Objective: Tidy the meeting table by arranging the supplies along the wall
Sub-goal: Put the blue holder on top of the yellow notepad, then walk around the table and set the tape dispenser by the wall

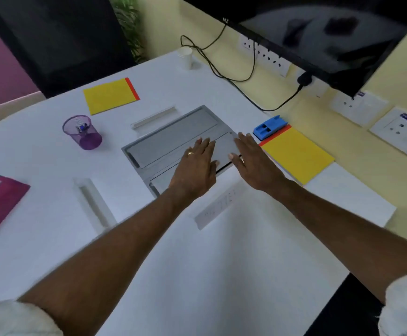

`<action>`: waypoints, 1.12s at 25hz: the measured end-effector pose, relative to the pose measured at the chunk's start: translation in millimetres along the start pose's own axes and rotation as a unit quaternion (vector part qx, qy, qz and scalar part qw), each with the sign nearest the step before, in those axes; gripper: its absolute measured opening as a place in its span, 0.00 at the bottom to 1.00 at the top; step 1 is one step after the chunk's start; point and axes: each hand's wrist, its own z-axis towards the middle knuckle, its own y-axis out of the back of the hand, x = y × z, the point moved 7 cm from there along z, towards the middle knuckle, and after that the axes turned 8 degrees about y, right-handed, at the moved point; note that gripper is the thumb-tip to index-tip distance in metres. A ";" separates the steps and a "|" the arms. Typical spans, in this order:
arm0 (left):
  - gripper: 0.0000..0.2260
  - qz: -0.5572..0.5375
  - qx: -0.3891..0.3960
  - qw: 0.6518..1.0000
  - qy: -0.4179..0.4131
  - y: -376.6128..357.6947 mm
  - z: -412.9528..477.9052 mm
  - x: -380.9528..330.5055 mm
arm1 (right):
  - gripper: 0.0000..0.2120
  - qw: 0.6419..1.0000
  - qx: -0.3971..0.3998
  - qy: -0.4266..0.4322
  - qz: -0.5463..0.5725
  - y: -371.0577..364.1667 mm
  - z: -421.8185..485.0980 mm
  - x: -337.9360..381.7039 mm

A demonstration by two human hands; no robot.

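Our left hand [195,169] lay palm down with its fingers straight and slightly fanned, holding nothing, a ring [190,153] on one finger. Our right hand [254,163] was flat just beside it, fingers straight and thumb spread toward the left hand, also holding nothing. Both forearms reached forward from white sleeves and drew close together at the hands. The hands rested over the near right end of a grey panel [171,139] set into the white table [197,263]. Because of blur we could not tell how firmly they pressed.

Just right of the right hand lay a yellow pad [299,158] with an orange edge, close to the wall [306,122]. A blue eraser [269,126] sat at its far corner, also near the wall. A second yellow pad [109,97] lay well apart beyond the panel, on the left. A purple mesh cup [83,134] stood upright nearer us, left of the panel. A paper cup [185,57] stood at the far end, by a black cable [253,64]. A magenta folder [1,202] lay at the left edge.
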 end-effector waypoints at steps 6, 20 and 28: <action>0.26 0.010 -0.028 0.998 0.051 85.2 -151.9 66.3 | 0.31 0.998 0.010 0.029 0.049 3.2 -58.8 162.7; 0.26 0.076 -0.156 0.958 0.227 236.4 -381.3 170.0 | 0.30 0.980 0.053 0.179 0.074 -22.7 -133.4 419.4; 0.27 0.092 -0.179 0.924 0.325 241.4 -495.2 164.6 | 0.30 0.959 0.079 0.264 0.070 -36.4 -183.6 483.7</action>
